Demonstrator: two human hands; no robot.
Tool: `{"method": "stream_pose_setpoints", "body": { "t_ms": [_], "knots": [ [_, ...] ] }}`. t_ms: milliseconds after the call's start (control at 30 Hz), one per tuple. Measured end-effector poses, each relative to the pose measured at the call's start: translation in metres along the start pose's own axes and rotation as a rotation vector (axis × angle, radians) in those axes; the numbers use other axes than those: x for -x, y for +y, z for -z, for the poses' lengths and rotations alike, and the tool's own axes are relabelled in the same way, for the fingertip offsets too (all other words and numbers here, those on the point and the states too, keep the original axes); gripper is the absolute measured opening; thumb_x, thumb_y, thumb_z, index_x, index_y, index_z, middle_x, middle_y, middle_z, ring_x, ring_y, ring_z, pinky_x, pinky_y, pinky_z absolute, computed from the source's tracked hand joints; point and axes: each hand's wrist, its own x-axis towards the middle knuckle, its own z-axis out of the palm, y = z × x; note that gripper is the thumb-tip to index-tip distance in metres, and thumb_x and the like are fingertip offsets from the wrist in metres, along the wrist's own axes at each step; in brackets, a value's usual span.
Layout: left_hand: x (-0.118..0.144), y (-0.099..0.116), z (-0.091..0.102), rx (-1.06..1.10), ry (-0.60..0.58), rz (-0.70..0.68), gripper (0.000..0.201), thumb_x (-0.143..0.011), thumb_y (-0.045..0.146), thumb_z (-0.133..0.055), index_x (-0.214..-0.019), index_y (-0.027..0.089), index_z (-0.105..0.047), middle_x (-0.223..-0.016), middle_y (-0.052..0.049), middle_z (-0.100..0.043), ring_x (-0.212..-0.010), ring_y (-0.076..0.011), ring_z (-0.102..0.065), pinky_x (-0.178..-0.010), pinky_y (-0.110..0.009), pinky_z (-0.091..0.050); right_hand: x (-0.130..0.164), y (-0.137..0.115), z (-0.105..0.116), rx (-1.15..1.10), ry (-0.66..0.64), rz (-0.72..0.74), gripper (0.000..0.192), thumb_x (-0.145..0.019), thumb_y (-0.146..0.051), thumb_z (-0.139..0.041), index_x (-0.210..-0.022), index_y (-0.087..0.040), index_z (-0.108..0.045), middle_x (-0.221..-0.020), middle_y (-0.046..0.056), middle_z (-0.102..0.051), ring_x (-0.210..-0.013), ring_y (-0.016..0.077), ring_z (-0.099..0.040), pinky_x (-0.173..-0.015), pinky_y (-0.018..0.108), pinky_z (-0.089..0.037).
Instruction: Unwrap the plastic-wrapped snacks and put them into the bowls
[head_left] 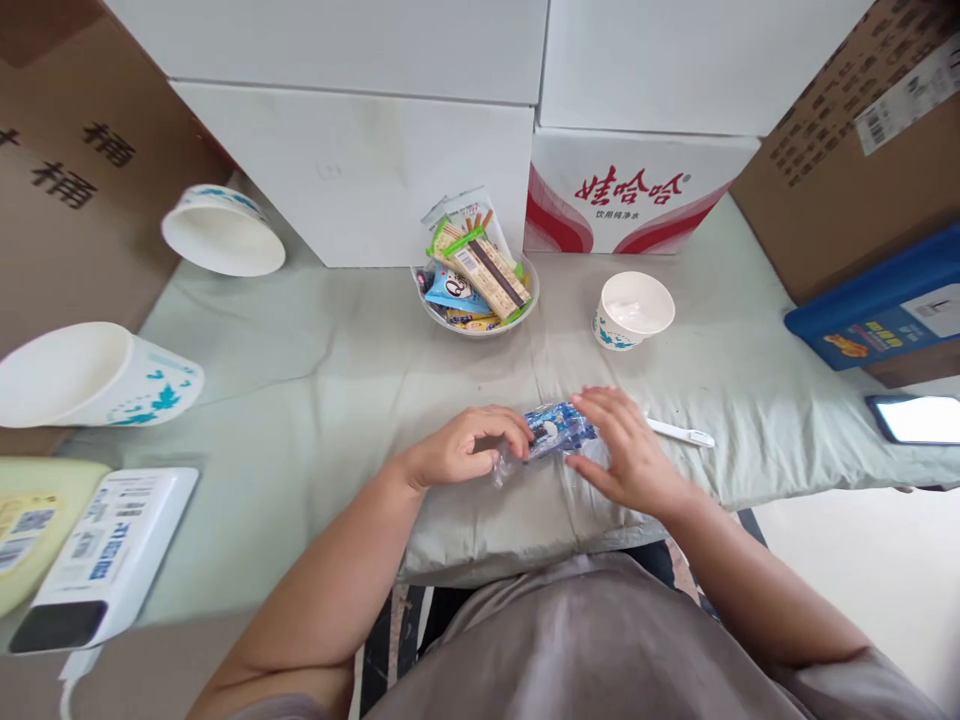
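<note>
A blue, shiny plastic packet with a clear, crumpled end lies on the covered table near its front edge. My left hand is curled at the packet's left end, thumb and fingers around the clear plastic. Over its right end rests my right hand, fingers stretched out and thumb apart. A white plastic stick-like tool, partly hidden behind my right hand, lies flat beside it. Farther back, a clear bowl holds several wrapped snacks. A paper cup with clear plastic inside stands to the right.
Two paper cups lie tipped at the left. A white power bank with a cable and a yellowish container are at the near left. White boxes line the back. A blue package and a phone are at right.
</note>
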Motion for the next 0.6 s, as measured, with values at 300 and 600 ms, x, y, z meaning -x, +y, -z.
{"method": "stream_pose_setpoints", "body": {
  "t_ms": [300,600],
  "knots": [
    [0.0,-0.016,-0.009,-0.6,0.059,0.207,0.017,-0.09,0.029,-0.054,-0.084,0.022,-0.069,-0.077,0.002,-0.072,-0.069,-0.0138,-0.061,-0.087,-0.033,-0.039,0.025,-0.015,-0.01,0.047,-0.488,0.106,0.019,-0.096,-0.017,-0.046,-0.09,-0.018,-0.064,-0.078,0.004,-0.061,-0.072,0.0164,-0.054,-0.065,0.029,-0.04],
    [-0.004,-0.011,-0.026,-0.792,0.111,0.284,0.029,-0.075,0.037,-0.075,-0.094,0.021,-0.062,-0.094,-0.003,-0.064,-0.084,-0.0202,-0.059,-0.087,-0.037,-0.039,0.046,-0.009,-0.005,0.159,-0.483,-0.363,0.016,-0.098,-0.029,-0.043,-0.098,-0.02,-0.056,-0.079,0.002,-0.068,-0.061,0.0156,-0.063,-0.054,0.026,-0.036]
  ]
}}
